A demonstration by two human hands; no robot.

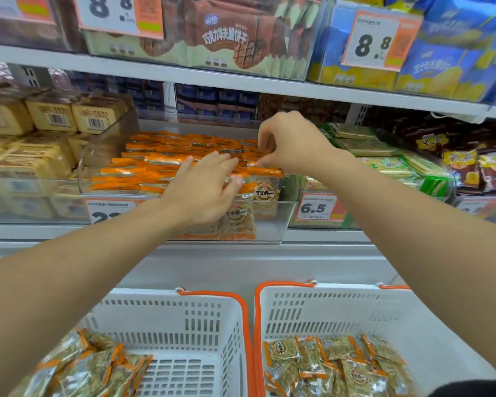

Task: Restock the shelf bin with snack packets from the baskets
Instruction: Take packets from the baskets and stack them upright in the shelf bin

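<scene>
Right hand pinches a packet just below its grip, long edge crosswise over the bin; left hand, fingers straight, presses the rows beside it.

Both hands reach into the shelf bin; right hand pinches orange-edged packets.

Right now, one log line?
left hand flat on packets | right hand pinching packet | bin nearly full | baskets still stocked

The left hand hides part of the bin's packets. The near baskets are cut off below; the price tag's digits are partly covered.
</scene>
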